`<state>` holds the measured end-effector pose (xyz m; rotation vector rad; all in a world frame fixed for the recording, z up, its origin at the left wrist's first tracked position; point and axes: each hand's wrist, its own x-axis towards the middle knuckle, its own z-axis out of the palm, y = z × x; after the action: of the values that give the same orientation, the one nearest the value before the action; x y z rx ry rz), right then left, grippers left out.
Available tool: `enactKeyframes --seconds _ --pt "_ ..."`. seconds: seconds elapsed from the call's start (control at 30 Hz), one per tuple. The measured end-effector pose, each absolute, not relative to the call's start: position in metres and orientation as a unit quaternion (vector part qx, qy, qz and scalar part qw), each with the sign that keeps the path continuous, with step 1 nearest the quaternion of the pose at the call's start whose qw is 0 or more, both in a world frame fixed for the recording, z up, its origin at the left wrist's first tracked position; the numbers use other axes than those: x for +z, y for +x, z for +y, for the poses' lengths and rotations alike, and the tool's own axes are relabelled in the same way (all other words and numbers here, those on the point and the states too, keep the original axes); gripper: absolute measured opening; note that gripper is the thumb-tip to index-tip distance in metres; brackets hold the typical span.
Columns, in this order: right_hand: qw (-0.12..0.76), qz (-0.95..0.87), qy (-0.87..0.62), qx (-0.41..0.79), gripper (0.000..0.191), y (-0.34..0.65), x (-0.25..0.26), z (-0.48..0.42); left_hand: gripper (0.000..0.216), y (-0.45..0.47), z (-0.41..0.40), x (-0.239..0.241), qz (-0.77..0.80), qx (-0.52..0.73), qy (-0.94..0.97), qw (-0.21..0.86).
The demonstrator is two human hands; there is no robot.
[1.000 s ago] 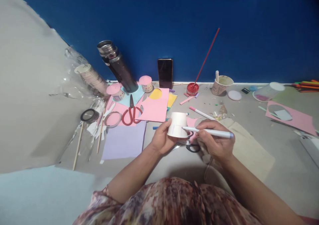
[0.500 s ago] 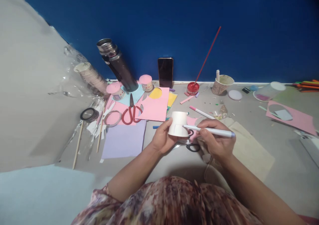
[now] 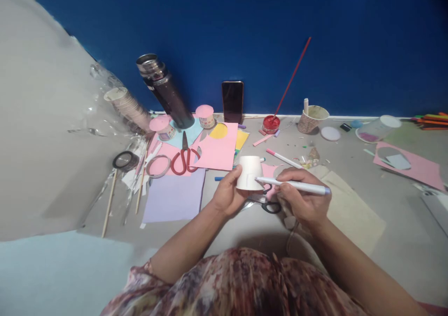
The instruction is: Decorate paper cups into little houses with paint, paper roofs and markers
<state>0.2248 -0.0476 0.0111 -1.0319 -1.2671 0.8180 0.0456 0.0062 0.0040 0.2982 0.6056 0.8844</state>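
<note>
My left hand is closed round a small white paper cup, held upside down with its rim toward me. Faint lines show on the cup's side. My right hand grips a white marker with a pale purple end, its tip at the right part of the cup's wall. Behind and under the cup lie black-handled scissors and a scrap of pink paper, partly hidden. A pink-and-white marker rests just beyond my right fingers.
Red-handled scissors, pink card and lilac paper lie to the left. Along the blue wall stand a dark flask, two pink-topped cups, a phone, a red pot with a stick and a patterned cup.
The cup has turned slightly in my left hand. The marker tip has shifted a little left and down across its wall.
</note>
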Motion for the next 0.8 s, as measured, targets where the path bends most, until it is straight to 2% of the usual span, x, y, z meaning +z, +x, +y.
enactKeyframes --seconds 0.2,0.5,0.8 --pt "0.594 -0.579 -0.466 0.306 0.009 0.2232 0.0075 -0.0483 0.036 0.0464 0.0054 0.0017 0.312 0.432 0.168 0.830" --pt "0.571 -0.606 -0.462 0.306 0.005 0.2238 0.0097 -0.0462 0.033 0.0498 0.0032 0.0037 0.313 0.460 0.189 0.809" --pt "0.580 -0.628 -0.423 0.301 0.007 0.2250 0.0150 -0.0438 0.056 0.0504 0.0037 0.0082 0.330 0.442 0.209 0.807"
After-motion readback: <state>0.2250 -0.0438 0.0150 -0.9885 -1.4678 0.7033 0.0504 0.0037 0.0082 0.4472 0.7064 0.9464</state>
